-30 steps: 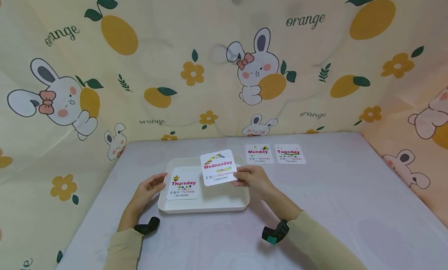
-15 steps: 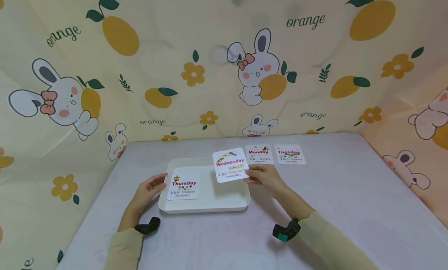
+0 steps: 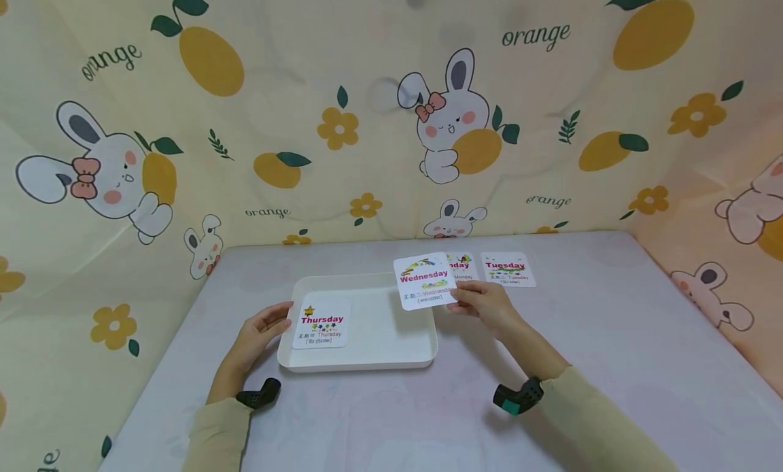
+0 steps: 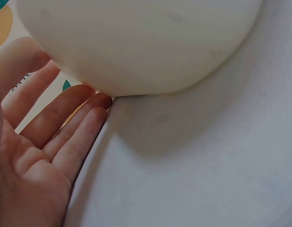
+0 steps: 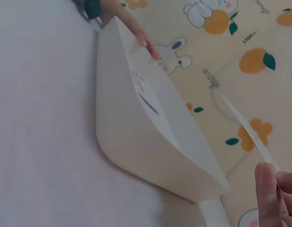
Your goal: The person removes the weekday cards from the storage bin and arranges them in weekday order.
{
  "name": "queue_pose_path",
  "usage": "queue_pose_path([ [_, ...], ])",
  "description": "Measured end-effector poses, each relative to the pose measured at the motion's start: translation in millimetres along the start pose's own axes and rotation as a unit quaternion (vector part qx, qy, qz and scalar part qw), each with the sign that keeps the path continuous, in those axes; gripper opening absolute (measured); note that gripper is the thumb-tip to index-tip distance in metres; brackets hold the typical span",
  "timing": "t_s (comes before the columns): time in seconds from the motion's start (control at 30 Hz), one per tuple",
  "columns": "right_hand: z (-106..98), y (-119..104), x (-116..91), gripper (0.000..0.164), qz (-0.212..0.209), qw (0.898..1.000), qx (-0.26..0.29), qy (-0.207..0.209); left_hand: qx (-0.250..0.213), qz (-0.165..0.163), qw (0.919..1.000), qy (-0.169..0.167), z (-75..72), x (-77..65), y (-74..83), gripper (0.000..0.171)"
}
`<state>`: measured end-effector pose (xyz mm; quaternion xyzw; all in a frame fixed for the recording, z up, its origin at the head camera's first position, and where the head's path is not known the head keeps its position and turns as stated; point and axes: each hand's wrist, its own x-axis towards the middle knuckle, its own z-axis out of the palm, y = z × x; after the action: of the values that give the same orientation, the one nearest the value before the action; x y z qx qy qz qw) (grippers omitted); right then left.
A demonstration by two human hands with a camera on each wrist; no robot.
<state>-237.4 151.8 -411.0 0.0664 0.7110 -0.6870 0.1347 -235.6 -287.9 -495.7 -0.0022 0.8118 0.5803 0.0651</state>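
Observation:
Between thumb and fingers, my right hand (image 3: pixel 489 309) pinches the Wednesday card (image 3: pixel 424 281) by its lower right corner. The card hangs above the far right part of the white tray (image 3: pixel 379 364) and covers part of the Monday card (image 3: pixel 466 266) in the head view. Edge-on, the same card (image 5: pixel 250 130) shows as a thin strip in the right wrist view. At the tray's left side, my left hand (image 3: pixel 257 336) touches the rim with relaxed fingers; its fingertips (image 4: pixel 101 113) meet the tray wall in the left wrist view. The Thursday card (image 3: pixel 321 322) lies inside the tray at left.
Right of the Monday card, the Tuesday card (image 3: pixel 508 269) lies flat on the pale tabletop (image 3: pixel 379 424). A printed cloth backdrop (image 3: pixel 367 64) with rabbits and oranges rises behind the table and at both sides.
My right hand has carried the Wednesday card rightward and slightly away, from over the tray's middle to overlap the Monday card in view. My left hand and the tray stay where they were.

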Motion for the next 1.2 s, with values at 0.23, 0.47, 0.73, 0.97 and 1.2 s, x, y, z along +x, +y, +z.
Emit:
queue_pose_path([
  [0.23,-17.6,-1.4,1.5,0.05,-0.002,1.0,-0.023,0.015,0.006,-0.002,1.0,0.002,0.2,1.0,-0.3,0.055],
  [0.47,-33.4,-1.2,4.9,0.052,0.003,1.0,-0.015,0.024,0.003,0.001,1.0,0.004,0.2,1.4,-0.5,0.055],
  [0.73,-50.2,-3.2,5.7,0.055,0.022,0.999,-0.018,0.044,0.007,-0.005,0.9999,0.008,1.1,-0.3,-1.3,0.057],
  [0.97,-65.3,-4.7,7.9,0.056,0.033,0.998,-0.018,0.054,0.009,-0.007,0.9999,0.008,0.8,0.1,-2.4,0.057],
  [1.2,-77.5,-5.6,9.2,0.058,0.044,0.997,-0.013,0.059,0.018,-0.013,0.9997,0.008,0.7,0.0,-1.7,0.058],
])
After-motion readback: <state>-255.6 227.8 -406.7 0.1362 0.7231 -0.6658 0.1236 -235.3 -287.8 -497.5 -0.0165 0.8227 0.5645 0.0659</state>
